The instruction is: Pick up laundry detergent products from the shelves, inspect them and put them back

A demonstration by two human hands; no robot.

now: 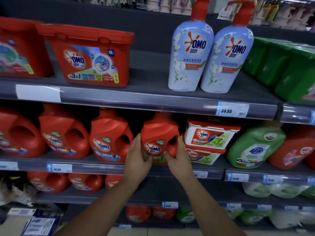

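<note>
On the second shelf [102, 167] the jug [159, 132] stands near the edge, left hand [138, 155] and right hand [179, 155] each clasping a side. Close between the next jug [109, 133] and stacked boxes [211, 133], it could snag them, or slip if heavy

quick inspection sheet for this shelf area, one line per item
surface: grey middle shelf, stocked along its length
job's things: red OMO jug upright at the shelf front; lifted or resting, cannot tell
clutter: nothing seen
hands: left hand and right hand hold the jug's two sides
cables: nothing seen
surroundings: blue pump bottles and red pod tub above; white pod boxes and green jug to the right
</note>
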